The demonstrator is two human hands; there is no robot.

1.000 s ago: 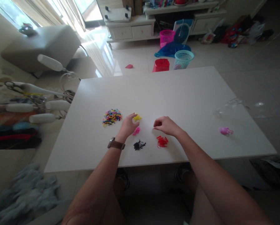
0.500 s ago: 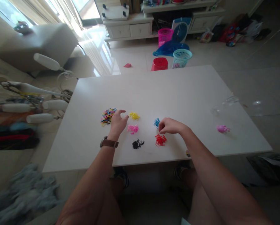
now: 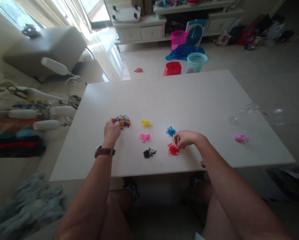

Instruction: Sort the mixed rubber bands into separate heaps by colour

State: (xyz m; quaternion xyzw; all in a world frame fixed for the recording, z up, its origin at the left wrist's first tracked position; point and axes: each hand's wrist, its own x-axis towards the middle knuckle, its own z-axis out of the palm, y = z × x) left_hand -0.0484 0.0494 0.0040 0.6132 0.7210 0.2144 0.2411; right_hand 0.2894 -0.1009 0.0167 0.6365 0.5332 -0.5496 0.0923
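Note:
At the left edge of a mixed-colour pile of small rubber bands (image 3: 124, 122) is my left hand (image 3: 111, 131), its fingers bent together against the bands. My right hand (image 3: 188, 138) hovers beside the red rubber bands (image 3: 173, 150), fingertips pinched and pointing down. Whatever lies between the fingertips of either hand is too small to make out. Just above the right fingertips lie blue rubber bands (image 3: 171, 131). Yellow rubber bands (image 3: 145, 123), pink rubber bands (image 3: 144, 137) and black rubber bands (image 3: 149, 153) form separate heaps between my hands.
The white table (image 3: 154, 100) carries a pink toy (image 3: 241, 138) at right and a small dark-and-yellow item (image 3: 203, 164) by the near edge. A white lamp (image 3: 54, 66) with several shades stands left. Beyond the far edge are a red bin (image 3: 173, 68) and a light-blue basket (image 3: 196, 62).
My left hand has gone from the right side of the mixed pile to its left edge, and its spread fingers have closed. My right hand has shifted slightly from the blue bands toward the red.

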